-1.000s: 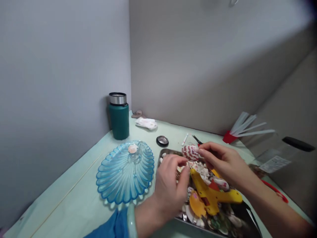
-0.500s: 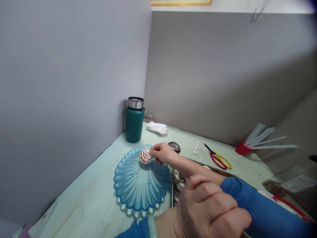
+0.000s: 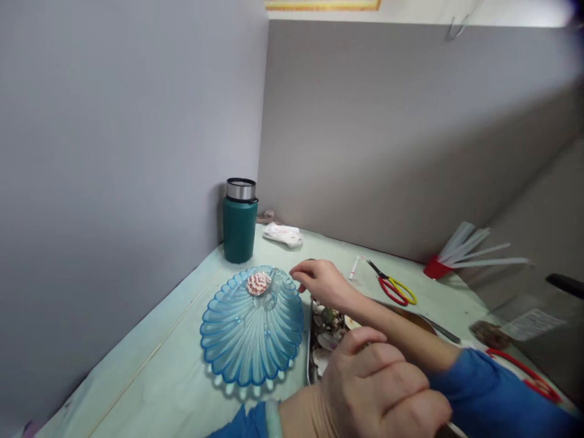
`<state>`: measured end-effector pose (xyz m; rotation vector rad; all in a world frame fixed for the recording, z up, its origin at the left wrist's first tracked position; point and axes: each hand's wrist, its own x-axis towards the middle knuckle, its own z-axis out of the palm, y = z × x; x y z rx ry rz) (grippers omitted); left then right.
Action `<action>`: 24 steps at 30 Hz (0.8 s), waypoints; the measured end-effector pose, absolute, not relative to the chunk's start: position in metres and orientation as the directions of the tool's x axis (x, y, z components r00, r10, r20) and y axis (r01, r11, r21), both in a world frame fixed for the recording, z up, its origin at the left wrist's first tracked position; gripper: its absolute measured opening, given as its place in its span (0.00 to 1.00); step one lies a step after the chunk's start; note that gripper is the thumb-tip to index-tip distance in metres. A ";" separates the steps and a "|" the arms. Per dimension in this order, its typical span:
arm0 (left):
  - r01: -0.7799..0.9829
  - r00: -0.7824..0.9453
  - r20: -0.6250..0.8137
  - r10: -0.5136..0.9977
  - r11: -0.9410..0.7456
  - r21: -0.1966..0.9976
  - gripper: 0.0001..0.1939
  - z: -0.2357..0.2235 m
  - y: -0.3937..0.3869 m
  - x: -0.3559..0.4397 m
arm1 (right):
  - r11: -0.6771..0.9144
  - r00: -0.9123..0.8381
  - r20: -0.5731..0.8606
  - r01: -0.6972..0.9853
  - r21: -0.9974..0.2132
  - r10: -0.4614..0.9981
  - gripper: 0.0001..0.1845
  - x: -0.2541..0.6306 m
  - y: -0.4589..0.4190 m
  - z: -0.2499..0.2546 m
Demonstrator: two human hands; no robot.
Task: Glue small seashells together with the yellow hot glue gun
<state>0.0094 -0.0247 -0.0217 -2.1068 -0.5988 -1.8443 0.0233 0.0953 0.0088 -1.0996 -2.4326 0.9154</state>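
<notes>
A red-and-white patterned seashell (image 3: 258, 283) lies near the back rim of a blue, shell-shaped, ribbed glass dish (image 3: 250, 340). Just right of the dish's rim is my right hand (image 3: 322, 281), its fingers loosely bent, a little apart, with nothing between them. My left hand (image 3: 387, 389) is closed in a fist at the bottom, over part of a tray (image 3: 309, 359) of assorted seashells (image 3: 326, 340). A dark bit shows below that fist, but what it grips is hidden. A bracelet (image 3: 274, 418) circles the left wrist.
A green tumbler (image 3: 239, 228) stands behind the dish, near a white folded packet (image 3: 283, 235). Red-and-yellow-handled scissors (image 3: 395, 287) lie behind the tray. A red cup (image 3: 437, 268) holds several translucent sticks. Red-handled pliers or scissors (image 3: 524, 371) lie at right. Grey partitions (image 3: 365, 134) enclose the table.
My right hand has let go of the seashell, which now rests on the dish, and has drawn back to the right. My left fist stays closed. The view has shifted slightly.
</notes>
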 end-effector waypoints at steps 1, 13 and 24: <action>0.472 0.130 0.982 0.135 -0.880 0.059 0.10 -0.021 -0.025 0.008 | 0.512 -0.637 0.070 0.544 -0.664 0.768 0.11 0.039 0.091 0.013; 0.504 -0.092 0.622 0.778 -0.502 0.703 0.10 -0.016 -0.006 -0.007 | 0.497 -0.476 0.187 0.691 -0.525 0.859 0.08 0.221 0.028 0.014; 0.762 0.159 0.454 0.876 -0.402 0.508 0.09 -0.021 0.014 -0.006 | 0.590 -0.566 0.168 0.786 -0.186 0.807 0.22 0.246 0.007 -0.009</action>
